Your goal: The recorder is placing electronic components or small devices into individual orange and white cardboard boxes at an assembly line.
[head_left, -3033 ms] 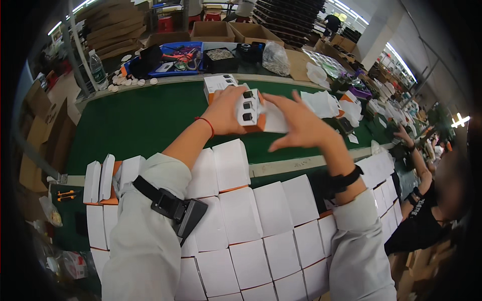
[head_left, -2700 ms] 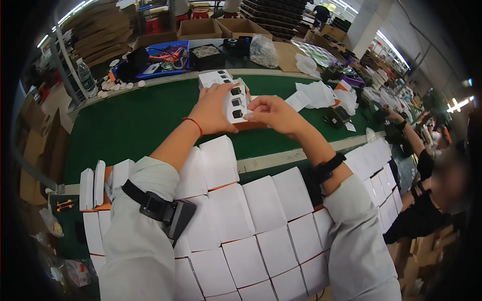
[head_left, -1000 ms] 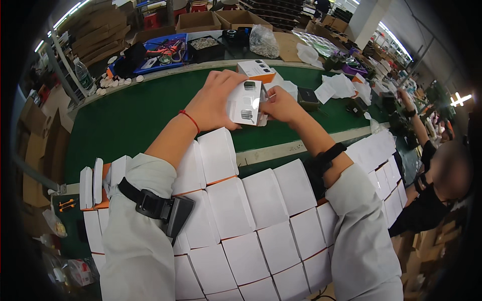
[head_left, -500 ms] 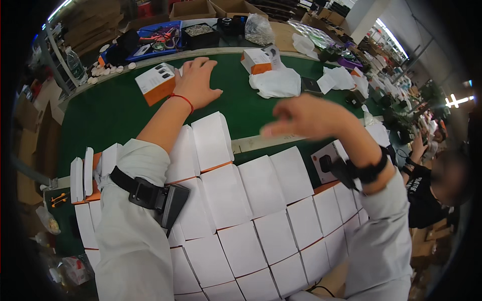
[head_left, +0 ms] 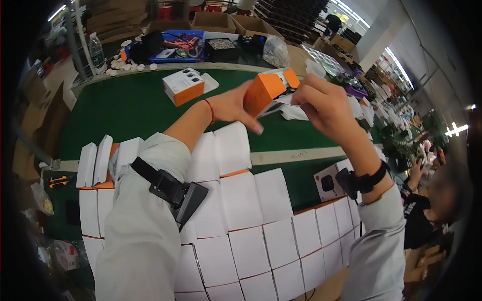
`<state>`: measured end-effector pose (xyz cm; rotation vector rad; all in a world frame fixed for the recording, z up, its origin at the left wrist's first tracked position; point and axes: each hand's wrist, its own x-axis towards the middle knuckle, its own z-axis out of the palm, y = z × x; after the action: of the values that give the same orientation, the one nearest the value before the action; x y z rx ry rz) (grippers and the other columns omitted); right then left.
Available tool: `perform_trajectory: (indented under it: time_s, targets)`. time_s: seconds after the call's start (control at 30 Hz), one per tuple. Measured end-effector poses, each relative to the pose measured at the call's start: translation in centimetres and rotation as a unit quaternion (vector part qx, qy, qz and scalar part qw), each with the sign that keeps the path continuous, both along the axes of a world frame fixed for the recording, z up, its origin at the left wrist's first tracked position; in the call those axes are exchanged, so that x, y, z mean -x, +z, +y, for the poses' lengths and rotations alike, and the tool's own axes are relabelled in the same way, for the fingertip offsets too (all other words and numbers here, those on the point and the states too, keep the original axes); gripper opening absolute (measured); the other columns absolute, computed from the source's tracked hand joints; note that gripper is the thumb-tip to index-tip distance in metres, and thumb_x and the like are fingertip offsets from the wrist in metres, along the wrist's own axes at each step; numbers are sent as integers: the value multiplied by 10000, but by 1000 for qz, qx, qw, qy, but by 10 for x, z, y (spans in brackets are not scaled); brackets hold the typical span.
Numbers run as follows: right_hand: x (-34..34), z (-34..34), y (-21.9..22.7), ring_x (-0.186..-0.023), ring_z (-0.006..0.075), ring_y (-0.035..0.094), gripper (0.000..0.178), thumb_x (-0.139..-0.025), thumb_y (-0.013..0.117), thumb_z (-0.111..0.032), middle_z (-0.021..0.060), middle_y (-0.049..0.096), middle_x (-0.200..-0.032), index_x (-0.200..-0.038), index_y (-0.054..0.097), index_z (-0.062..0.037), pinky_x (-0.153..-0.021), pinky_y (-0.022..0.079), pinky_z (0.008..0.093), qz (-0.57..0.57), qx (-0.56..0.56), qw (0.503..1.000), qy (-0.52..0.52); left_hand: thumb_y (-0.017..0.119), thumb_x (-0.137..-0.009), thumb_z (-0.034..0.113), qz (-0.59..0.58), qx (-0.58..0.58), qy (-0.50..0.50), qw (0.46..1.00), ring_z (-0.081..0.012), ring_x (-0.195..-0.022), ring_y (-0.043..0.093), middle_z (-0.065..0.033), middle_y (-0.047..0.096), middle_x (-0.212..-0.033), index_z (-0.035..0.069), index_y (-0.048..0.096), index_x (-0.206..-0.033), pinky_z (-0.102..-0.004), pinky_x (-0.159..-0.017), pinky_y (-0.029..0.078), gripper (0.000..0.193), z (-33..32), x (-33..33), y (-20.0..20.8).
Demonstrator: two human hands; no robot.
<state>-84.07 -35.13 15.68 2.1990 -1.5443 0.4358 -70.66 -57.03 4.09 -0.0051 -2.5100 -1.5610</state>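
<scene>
My left hand (head_left: 232,106) grips an orange-and-white small carton (head_left: 263,94) from its left side, thumb stretched out below it. The carton is tilted above the green table, its orange face toward me and its far end open. My right hand (head_left: 324,103) pinches a thin white flap or sheet (head_left: 285,99) at the carton's right end; whether it is attached I cannot tell. A crumpled white wrapper (head_left: 295,113) lies behind that hand. Farther left stands a second white-and-orange carton (head_left: 184,86) with an open flap. Nearer me are rows of white cartons (head_left: 256,200).
At the back are a blue tray of tools (head_left: 178,46), a black bin of small parts (head_left: 221,49) and a clear bag (head_left: 275,51). A printed carton (head_left: 327,181) stands at the right end of the rows. Another person (head_left: 424,205) sits at far right.
My left hand has left the left carton, moved right and taken hold of the other one, which is now tilted. My right hand has moved up to that carton and closed on the white piece.
</scene>
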Motion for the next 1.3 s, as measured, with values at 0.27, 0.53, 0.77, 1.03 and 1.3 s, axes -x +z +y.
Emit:
perform_trajectory:
  time_s: [0.27, 0.53, 0.77, 1.03, 1.3]
  targets:
    - [48, -28, -75, -899, 282, 674, 272, -728, 724, 106, 122, 676, -984, -881, 539, -24, -818, 534, 353, -220, 184, 958, 20, 988, -588, 259, -26, -155, -12, 988, -278, -1246, 578, -200, 466, -1451, 69, 304, -1551, -372, -1011, 513, 1197, -11, 18, -16]
    - [21, -42, -98, -965, 189, 621, 519, -818, 846, -298, 97, 644, -1092, -1203, 607, -46, -831, 499, 317, -371, -124, 918, -71, 935, -475, 166, 8, 203, 206, 957, -379, -1173, 573, -209, 551, -1257, 39, 413, -1425, -406, -1036, 486, 1091, -9, 7, -18]
    - [50, -40, -140, -772, 35, 532, 174, -973, 715, -246, -51, 632, -876, -1031, 664, -91, -659, 432, 221, -653, -210, 717, -123, 939, -480, 197, 62, 317, 182, 929, -403, -1253, 522, -202, 550, -1301, 79, 435, -1414, -437, -1088, 447, 1067, 4, 20, -20]
    - [80, -51, -155, -665, 131, 589, 251, -824, 819, -249, 35, 674, -692, -810, 721, -18, -633, 476, 299, -498, -195, 820, -205, 933, -513, 357, -144, 301, 164, 928, -361, -1341, 494, -226, 544, -1376, 81, 484, -1474, -452, -1134, 418, 1096, -18, -4, -25]
    - [97, -25, -161, -1191, 393, 574, 471, -796, 754, -287, 200, 550, -1261, -1163, 616, -27, -975, 509, 476, -244, -22, 890, -383, 918, -576, 188, -195, 400, 165, 880, -429, -1351, 443, -152, 531, -1420, 139, 482, -1476, -442, -1130, 432, 1002, 3, 7, -13]
